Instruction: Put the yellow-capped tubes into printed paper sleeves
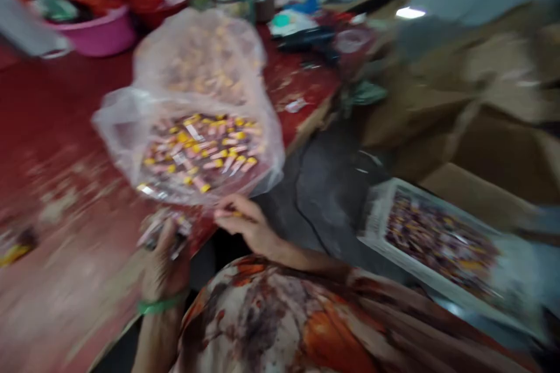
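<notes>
My left hand, a green bangle at its wrist, is closed around a bunch of small clear-and-pink pieces over the table edge. Motion blur hides their exact kind. To its right, my right hand pinches a small piece with a yellowish end, mostly hidden by the fingers. Just beyond both hands lies an open clear plastic bag. Inside it are many small pink tubes with yellow caps, heaped loosely. The right fingertips are close to the bag's near rim; whether they touch it I cannot tell.
The bag rests on a worn red table. A pink basin and a dark tool-like object stand farther back. On the right, below table height, are a white crate of similar small pieces and brown cardboard.
</notes>
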`<state>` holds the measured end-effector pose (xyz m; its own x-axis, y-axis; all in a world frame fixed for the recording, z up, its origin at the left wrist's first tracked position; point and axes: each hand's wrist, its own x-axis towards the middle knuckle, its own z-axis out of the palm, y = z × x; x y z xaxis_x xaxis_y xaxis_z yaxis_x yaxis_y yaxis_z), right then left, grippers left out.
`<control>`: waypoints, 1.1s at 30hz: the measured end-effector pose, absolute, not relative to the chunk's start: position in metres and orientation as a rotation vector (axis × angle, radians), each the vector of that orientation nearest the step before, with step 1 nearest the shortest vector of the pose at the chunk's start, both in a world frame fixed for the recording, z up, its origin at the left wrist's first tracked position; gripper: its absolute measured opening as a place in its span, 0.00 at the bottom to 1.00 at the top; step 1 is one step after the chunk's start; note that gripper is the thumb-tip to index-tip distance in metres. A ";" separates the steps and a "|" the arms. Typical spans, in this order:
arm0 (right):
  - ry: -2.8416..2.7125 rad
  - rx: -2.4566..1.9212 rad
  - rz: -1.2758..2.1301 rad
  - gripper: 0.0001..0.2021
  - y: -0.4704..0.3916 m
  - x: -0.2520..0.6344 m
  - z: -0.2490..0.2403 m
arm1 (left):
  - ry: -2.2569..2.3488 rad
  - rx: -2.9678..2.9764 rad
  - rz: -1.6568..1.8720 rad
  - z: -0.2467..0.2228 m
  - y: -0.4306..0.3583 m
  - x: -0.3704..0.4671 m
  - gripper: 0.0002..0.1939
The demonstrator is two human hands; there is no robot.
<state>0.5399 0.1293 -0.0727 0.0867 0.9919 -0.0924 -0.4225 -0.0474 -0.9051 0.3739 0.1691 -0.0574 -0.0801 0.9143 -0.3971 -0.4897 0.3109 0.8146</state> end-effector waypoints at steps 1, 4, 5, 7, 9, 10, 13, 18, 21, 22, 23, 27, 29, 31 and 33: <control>-0.883 -1.016 1.267 0.11 0.125 0.545 -0.073 | 1.140 0.436 1.280 -0.054 0.170 0.378 0.20; -1.221 -0.989 0.926 0.07 0.124 0.552 -0.078 | 1.135 0.302 1.240 -0.049 0.174 0.385 0.19; -1.314 -0.929 0.824 0.09 0.125 0.552 -0.079 | 1.146 0.263 1.225 -0.048 0.173 0.386 0.18; -1.449 -0.804 0.669 0.14 0.126 0.547 -0.081 | 1.175 0.202 1.214 -0.046 0.170 0.387 0.16; -1.531 -0.765 0.558 0.18 0.128 0.542 -0.083 | 1.171 0.184 1.207 -0.045 0.167 0.386 0.15; -1.557 -0.775 0.498 0.19 0.129 0.539 -0.083 | 1.160 0.182 1.196 -0.044 0.166 0.384 0.14; -1.644 -0.861 0.292 0.18 0.131 0.533 -0.083 | 1.136 0.188 1.167 -0.043 0.164 0.380 0.14; -1.717 -0.905 0.002 0.09 0.133 0.526 -0.083 | 1.169 0.293 1.170 -0.051 0.156 0.373 0.15; -1.766 -0.939 -0.121 0.07 0.137 0.527 -0.089 | 1.197 0.401 1.140 -0.059 0.156 0.371 0.13; -1.820 -0.961 -0.164 0.07 0.138 0.528 -0.091 | 1.203 0.441 1.141 -0.060 0.156 0.371 0.14; -1.887 -0.980 -0.206 0.07 0.139 0.528 -0.093 | 1.204 0.471 1.146 -0.061 0.156 0.372 0.15; -2.042 -0.995 -0.318 0.05 0.139 0.529 -0.098 | 1.217 0.525 1.226 -0.060 0.154 0.381 0.20; -1.985 -0.957 -0.376 0.05 0.138 0.529 -0.098 | 1.216 0.537 1.247 -0.058 0.152 0.387 0.20; -1.911 -0.925 -0.379 0.04 0.134 0.528 -0.095 | 1.202 0.509 1.241 -0.056 0.148 0.390 0.21; -1.871 -0.914 -0.270 0.06 0.126 0.528 -0.090 | 1.185 0.460 1.236 -0.052 0.145 0.391 0.24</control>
<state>0.5281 0.1264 -0.0896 -0.2196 0.4726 0.8535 0.6946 0.6900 -0.2034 0.3915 0.1445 -0.0525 -0.1206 0.8912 -0.4374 -0.4745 0.3353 0.8139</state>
